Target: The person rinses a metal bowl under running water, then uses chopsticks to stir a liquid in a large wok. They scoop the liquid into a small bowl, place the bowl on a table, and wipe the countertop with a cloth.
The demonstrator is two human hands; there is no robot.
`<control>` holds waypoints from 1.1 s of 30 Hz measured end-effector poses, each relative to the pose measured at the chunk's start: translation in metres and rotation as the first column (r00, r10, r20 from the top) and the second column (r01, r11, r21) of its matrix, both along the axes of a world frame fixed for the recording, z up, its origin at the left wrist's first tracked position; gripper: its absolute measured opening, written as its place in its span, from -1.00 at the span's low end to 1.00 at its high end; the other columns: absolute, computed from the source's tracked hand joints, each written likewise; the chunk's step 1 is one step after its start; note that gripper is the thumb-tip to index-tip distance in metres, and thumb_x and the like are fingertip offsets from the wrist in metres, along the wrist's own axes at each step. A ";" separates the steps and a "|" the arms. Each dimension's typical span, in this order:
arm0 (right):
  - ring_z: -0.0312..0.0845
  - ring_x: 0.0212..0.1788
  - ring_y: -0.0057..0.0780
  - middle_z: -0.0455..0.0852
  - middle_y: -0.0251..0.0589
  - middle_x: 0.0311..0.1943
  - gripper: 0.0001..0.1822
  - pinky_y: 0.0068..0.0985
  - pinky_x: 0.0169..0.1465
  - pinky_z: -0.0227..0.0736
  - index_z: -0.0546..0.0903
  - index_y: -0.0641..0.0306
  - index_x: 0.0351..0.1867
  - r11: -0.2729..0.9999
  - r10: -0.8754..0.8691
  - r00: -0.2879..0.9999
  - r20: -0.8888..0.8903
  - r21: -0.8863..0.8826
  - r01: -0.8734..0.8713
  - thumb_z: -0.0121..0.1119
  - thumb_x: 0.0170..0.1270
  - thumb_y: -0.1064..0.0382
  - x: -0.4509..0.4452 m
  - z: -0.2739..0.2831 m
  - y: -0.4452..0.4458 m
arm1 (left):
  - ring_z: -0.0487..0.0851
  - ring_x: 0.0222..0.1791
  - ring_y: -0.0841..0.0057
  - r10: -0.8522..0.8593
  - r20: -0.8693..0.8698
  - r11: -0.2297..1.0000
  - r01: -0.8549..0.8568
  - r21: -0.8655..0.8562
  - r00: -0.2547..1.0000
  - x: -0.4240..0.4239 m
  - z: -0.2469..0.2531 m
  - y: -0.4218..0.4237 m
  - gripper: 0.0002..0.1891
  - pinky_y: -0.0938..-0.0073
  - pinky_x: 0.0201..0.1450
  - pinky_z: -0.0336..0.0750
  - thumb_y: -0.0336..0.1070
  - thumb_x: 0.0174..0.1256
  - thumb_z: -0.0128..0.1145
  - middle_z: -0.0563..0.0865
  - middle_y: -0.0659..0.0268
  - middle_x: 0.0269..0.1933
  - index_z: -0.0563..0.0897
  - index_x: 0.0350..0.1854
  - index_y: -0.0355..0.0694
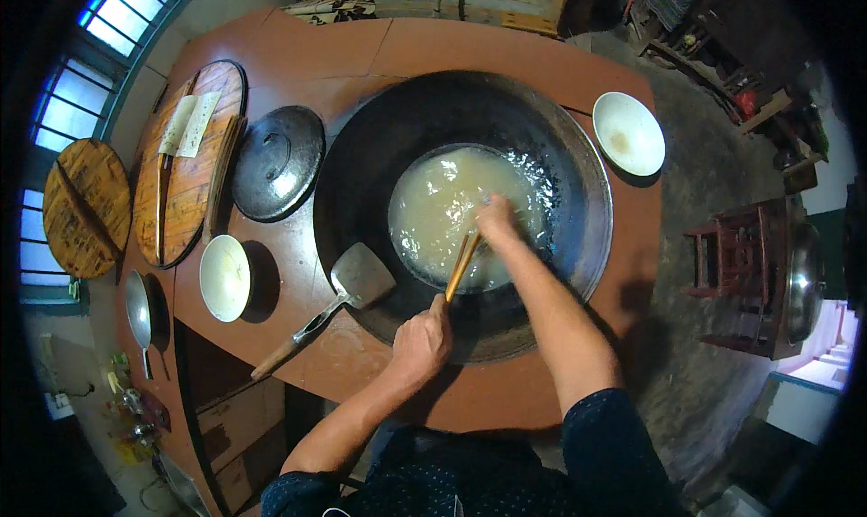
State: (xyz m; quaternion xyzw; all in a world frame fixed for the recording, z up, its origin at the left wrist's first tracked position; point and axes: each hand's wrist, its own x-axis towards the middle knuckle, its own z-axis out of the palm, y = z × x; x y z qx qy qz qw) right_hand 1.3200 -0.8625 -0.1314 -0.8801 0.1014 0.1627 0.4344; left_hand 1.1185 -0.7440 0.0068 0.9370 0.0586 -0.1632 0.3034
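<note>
A large black wok (366, 171) is set into the tiled stove top, with cloudy liquid (433, 199) pooled in its bottom. My left hand (423, 341) grips a pair of wooden chopsticks (458, 273) near the front rim, their far ends reaching over the liquid. My right hand (498, 220) reaches down at the liquid's middle; its fingertips are hidden, and I cannot tell whether it holds anything. A metal wok turner (362, 276) with a wooden handle rests across the wok's left front rim.
A white bowl (225, 278) stands left of the wok, another bowl (628, 134) at the right. Further left are a dark lid (279, 163), a ladle (138, 310), a wooden lid (145, 212) with a cloth (189, 125) on it, and a round wooden lid (88, 205).
</note>
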 end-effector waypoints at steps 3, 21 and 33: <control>0.58 -0.45 -0.38 0.63 -0.15 -0.51 -0.80 -0.39 -0.32 0.48 0.53 0.39 -0.19 0.889 -0.129 0.986 -0.110 0.428 0.164 0.06 0.20 0.32 0.010 -0.001 -0.033 | 0.61 -0.50 0.00 -0.005 0.216 0.984 -0.033 0.173 0.976 -0.002 0.005 0.007 -0.62 0.06 -0.47 0.49 -0.37 0.29 -0.07 0.61 -0.09 -0.42 0.44 0.15 -0.35; 0.58 -0.26 -0.49 0.62 -0.28 -0.30 -0.78 -0.46 -0.11 0.52 0.50 0.25 -0.10 0.363 0.141 0.925 -0.353 0.888 0.283 0.17 0.22 0.38 -0.057 0.054 0.008 | 0.39 -0.73 0.60 0.260 -0.636 0.125 -0.678 -0.724 0.727 0.013 -0.018 0.031 -0.80 0.60 -0.75 0.27 -0.20 0.42 -0.01 0.51 0.35 -0.49 0.46 -0.19 -0.25; 0.56 -0.27 -0.51 0.62 -0.30 -0.37 -0.83 -0.49 -0.12 0.48 0.53 0.24 -0.21 0.434 0.105 0.941 -0.321 0.866 0.247 0.21 0.21 0.29 -0.043 0.046 0.000 | 0.33 -0.71 0.73 0.501 -0.468 0.322 -0.659 -0.679 0.727 0.012 -0.011 0.023 -0.80 0.67 -0.71 0.18 -0.19 0.39 0.04 0.45 0.45 -0.55 0.52 -0.22 -0.24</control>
